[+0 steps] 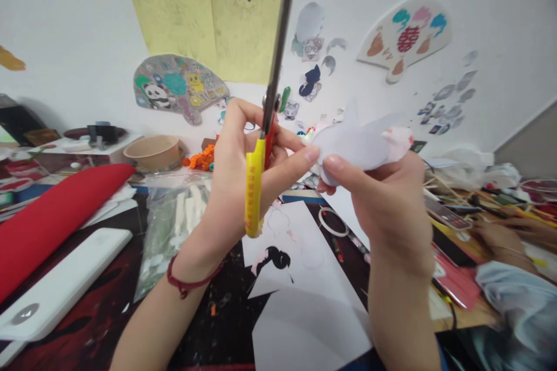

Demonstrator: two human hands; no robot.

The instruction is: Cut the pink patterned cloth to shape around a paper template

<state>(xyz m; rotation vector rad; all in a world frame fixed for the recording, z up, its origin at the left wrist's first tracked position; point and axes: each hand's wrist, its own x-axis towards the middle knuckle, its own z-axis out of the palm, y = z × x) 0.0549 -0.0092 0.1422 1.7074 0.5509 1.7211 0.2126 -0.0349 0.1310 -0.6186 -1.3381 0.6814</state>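
In the head view, my left hand point(231, 174) is closed with a pair of scissors point(255, 191) hooked in it. The scissors have yellow and red handles, and their blades point upward. That hand's thumb and forefinger also meet the left edge of a white paper cutout point(357, 142). My right hand point(391, 214) pinches the same cutout from below, thumb in front. The cutout is curled, with pink marks at its right end; its far side is hidden. Below the hands lies a white sheet point(300, 284) with drawn outlines and black and pink shapes.
At left are a red object point(61, 214), a white device point(65, 278) and a plastic bag point(169, 232) of white pieces. A tape roll point(333, 221) lies beyond the sheet. At right, another person's hand point(500, 240) rests near a phone point(448, 211) and clutter.
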